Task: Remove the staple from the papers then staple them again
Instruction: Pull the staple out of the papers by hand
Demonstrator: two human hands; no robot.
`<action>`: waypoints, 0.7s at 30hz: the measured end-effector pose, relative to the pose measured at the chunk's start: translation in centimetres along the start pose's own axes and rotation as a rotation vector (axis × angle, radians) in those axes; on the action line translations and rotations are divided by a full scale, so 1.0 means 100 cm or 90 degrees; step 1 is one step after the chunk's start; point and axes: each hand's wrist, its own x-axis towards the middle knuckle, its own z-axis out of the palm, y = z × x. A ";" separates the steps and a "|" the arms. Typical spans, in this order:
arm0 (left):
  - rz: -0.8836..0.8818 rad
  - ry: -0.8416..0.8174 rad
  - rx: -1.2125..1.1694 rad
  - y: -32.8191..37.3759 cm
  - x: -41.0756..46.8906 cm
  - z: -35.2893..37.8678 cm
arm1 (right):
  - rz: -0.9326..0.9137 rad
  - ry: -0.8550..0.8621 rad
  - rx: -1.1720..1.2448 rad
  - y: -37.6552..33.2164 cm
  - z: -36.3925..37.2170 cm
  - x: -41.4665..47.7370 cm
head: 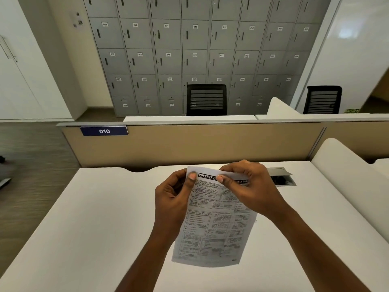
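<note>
The papers (pixel 216 220) are white, printed with black text in boxed columns and a black headline band with white letters at the top. The desk (pixel 94 218) is plain white. The partition (pixel 200 142) behind it is beige, with a dark blue label (pixel 104 131) bearing white digits. The lockers (pixel 195 49) are grey with small white number tags. Two chairs (pixel 206 100) are black.

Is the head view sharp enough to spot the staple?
Head view: the white printed papers are motion-blurred below the bold headline; none shows where the left hand and right hand pinch them; wide-angle distortion tilts the grey metal lockers.
</note>
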 end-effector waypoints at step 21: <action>-0.005 -0.006 -0.063 0.010 -0.007 0.003 | -0.048 -0.019 -0.023 -0.049 0.010 0.012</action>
